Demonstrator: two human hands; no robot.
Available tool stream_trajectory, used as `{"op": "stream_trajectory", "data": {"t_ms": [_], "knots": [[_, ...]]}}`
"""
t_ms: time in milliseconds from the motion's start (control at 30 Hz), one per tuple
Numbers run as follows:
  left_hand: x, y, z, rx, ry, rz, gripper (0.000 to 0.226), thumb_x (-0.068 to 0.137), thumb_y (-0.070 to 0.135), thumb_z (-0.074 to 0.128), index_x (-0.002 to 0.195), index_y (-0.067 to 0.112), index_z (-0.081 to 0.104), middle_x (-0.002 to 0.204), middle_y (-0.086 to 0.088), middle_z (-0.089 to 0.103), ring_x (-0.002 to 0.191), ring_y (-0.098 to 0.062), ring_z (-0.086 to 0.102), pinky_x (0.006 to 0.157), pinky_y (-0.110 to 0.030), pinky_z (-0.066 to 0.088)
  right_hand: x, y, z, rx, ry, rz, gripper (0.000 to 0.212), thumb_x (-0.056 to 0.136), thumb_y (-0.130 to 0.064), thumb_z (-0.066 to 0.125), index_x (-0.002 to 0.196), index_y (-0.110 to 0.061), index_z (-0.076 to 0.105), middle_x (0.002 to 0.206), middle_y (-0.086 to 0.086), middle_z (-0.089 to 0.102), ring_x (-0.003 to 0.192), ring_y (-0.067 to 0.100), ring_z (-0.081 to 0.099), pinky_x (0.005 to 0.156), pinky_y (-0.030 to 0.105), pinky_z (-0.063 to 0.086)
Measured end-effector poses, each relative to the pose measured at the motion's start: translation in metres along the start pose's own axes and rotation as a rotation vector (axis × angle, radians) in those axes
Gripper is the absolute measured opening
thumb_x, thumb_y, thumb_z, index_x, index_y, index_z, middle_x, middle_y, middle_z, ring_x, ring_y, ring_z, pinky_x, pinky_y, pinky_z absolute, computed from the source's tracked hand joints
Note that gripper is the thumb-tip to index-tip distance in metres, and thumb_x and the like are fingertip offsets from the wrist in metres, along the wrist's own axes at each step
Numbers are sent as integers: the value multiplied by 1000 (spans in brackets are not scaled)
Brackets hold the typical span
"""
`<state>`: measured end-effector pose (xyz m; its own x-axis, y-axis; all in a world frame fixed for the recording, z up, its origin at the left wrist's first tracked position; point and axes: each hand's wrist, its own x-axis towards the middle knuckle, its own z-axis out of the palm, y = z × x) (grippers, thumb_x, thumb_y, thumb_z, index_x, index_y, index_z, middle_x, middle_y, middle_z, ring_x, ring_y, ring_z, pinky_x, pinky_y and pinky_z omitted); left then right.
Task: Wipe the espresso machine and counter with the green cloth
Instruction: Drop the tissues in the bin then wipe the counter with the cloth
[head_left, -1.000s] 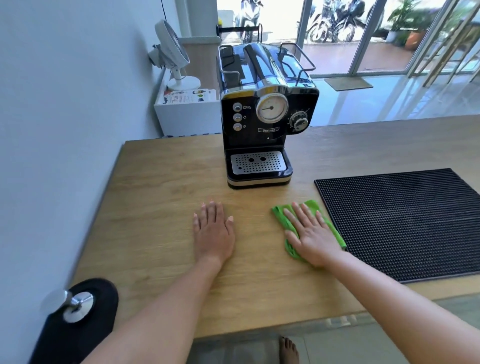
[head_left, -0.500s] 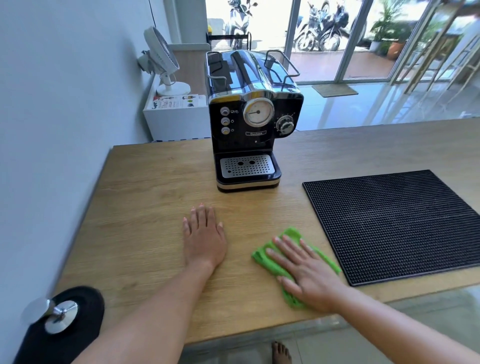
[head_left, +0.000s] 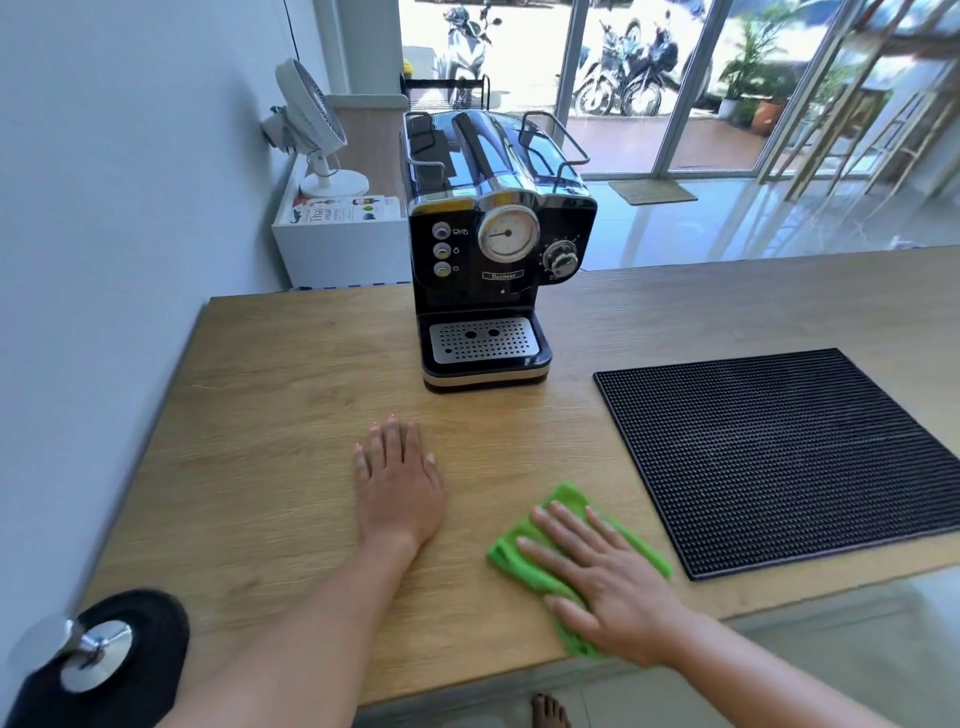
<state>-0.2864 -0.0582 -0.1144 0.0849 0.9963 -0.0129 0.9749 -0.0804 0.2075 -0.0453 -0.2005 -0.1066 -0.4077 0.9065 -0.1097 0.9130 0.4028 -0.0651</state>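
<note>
On the counter (head_left: 270, 426), the right hand (head_left: 608, 582) presses flat on the green cloth (head_left: 511, 558); the left hand (head_left: 397, 488) lies flat, holding nothing.

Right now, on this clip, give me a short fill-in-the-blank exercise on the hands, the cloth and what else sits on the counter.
1. The right hand presses the green cloth flat on the ____.
2. The left hand lies flat and holds ____.
3. The espresso machine stands to the ____ of the black rubber mat.
4. The cloth lies ____ the left hand and the mat.

Missing words: counter; nothing; left; between
</note>
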Motion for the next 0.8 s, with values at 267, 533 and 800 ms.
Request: {"op": "stream_trajectory", "data": {"t_ms": [267,533,800], "knots": [[6,2,1,4,-16,-4,60,100,40,12,156,18,10,164,-6,3,151,-26,-3,122,-47,1,84,-10,-12,116,-21,495,65,98,-57,15,154,-32,-7,161,-6,-22,146,14,-25,120,42,-13],[-11,-16,-2,-10,-54,73,59,102,42,11,156,21,3,165,-1,-2,151,-19,-6,122,-41,-4,-32,-27,3,-7,-8,62,60,98,-60,18,155,-40,12,164,-5,7,151,15,0,118,42,4],[-28,-37,-11,-54,-96,153,58,103,41,15,156,19,8,164,1,-1,151,-16,-7,123,-37,-2,101,-1,-20,110,-34,602,66,97,-59,10,155,-32,-6,162,-3,-18,148,16,-20,121,45,-9]]}}
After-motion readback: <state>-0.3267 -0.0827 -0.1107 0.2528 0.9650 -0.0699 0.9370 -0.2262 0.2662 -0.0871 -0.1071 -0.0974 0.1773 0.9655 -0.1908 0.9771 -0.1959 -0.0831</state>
